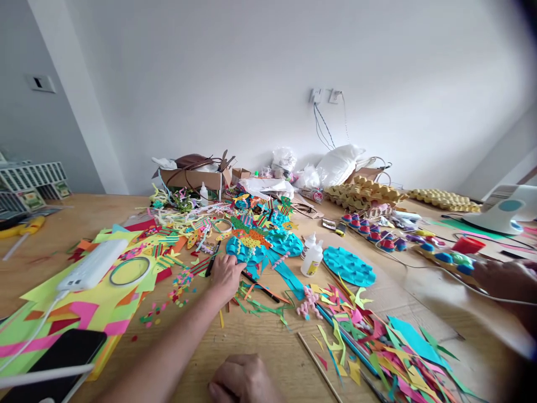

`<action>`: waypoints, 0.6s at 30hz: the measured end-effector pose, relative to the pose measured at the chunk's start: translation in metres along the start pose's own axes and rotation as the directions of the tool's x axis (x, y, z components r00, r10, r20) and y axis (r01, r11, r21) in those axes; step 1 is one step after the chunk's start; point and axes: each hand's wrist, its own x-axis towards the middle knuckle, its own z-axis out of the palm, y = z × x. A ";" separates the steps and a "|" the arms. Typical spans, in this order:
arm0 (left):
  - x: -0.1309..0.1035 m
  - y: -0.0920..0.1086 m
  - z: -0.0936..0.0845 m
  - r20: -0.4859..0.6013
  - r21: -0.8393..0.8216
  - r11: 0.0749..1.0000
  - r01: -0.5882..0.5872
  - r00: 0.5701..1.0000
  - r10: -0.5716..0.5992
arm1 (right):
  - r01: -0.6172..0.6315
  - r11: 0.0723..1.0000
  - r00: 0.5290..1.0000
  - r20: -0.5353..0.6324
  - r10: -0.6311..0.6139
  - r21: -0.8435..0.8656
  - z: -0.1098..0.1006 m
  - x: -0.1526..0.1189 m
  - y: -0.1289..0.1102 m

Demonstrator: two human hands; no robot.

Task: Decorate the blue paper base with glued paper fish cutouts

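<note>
My left hand (227,276) reaches to the middle of the table with its fingers bent down at the near edge of a blue painted egg-carton piece (247,253). What its fingertips pinch, if anything, is hidden. A black pen (212,258) lies just left of it. Speckled paper cut-outs (250,239) rest on the blue carton. Near the bottom edge, my right hand (245,379) is curled into a loose fist over bare wood, with nothing visible in it. White glue bottles (312,259) stand to the right, beside a blue oval carton piece (349,266).
Coloured paper sheets (31,294), a white power bank (97,265) and a phone (59,361) lie left. Paper scraps (403,366) and a wooden stick (319,366) lie front right. Another person's hand (499,280) touches painted cartons (445,258). Boxes (193,182) line the wall.
</note>
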 end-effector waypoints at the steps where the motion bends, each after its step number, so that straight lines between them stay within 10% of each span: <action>1: 0.000 0.000 0.000 -0.001 0.001 1.000 -0.001 1.000 0.001 | 0.004 1.000 1.000 0.004 -0.004 -0.004 0.002 -0.001 0.000; 18: -0.002 0.003 -0.005 0.015 -0.002 1.000 0.003 1.000 -0.003 | 0.134 0.976 0.939 -0.293 -0.181 -0.172 0.012 0.002 -0.006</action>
